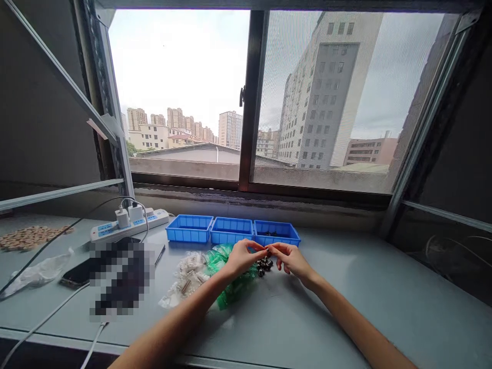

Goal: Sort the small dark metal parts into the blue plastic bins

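Observation:
My left hand and my right hand meet fingertip to fingertip in front of the right blue bin. Both are closed in a pinch around a small dark part, too small to name. Just below the fingers lies a pile of small black and shiny parts. A crumpled green plastic bag spreads under my left hand and forearm. To its left, clear plastic bags hold small metallic pieces. A few dark pieces sit inside the right bin.
The middle bin and left bin stand in the same row. A power strip, cables and a dark, partly blurred device are at left. Small tan pieces lie far left. A window rises behind the table.

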